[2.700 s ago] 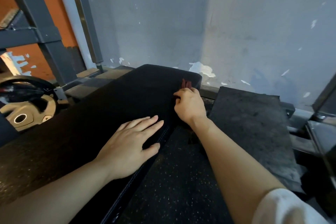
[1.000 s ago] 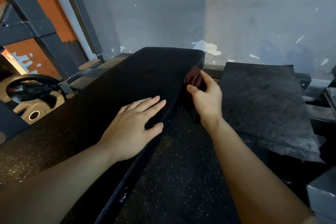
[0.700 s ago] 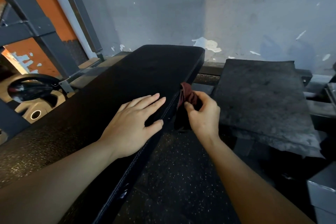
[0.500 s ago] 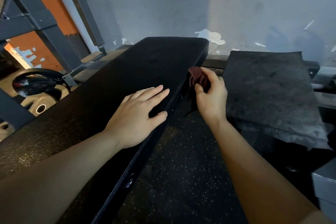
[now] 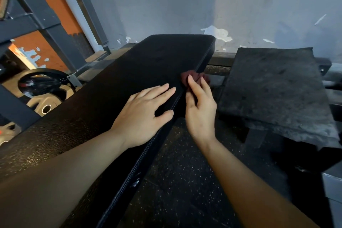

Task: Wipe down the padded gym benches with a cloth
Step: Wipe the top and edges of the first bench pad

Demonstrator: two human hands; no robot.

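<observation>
A long black padded bench (image 5: 133, 72) runs from the lower left up to the grey wall. My left hand (image 5: 144, 114) lies flat on its top near the right edge, fingers straight. My right hand (image 5: 200, 109) is beside the bench's right side face and holds a dark red cloth (image 5: 187, 77) against that side, thumb and fingers pinching it. Most of the cloth is hidden behind my fingers and the bench edge.
A worn dark rubber mat (image 5: 273, 87) lies raised on the right. Speckled black flooring (image 5: 185, 181) fills the gap between bench and mat. A weight plate (image 5: 44, 89) and grey steel rack posts (image 5: 46, 24) stand at the left. The grey wall (image 5: 203, 2) closes the far end.
My right hand has slid the cloth back and forth along the bench's right side, now a little further toward the far end. My left hand has stayed flat on the top.
</observation>
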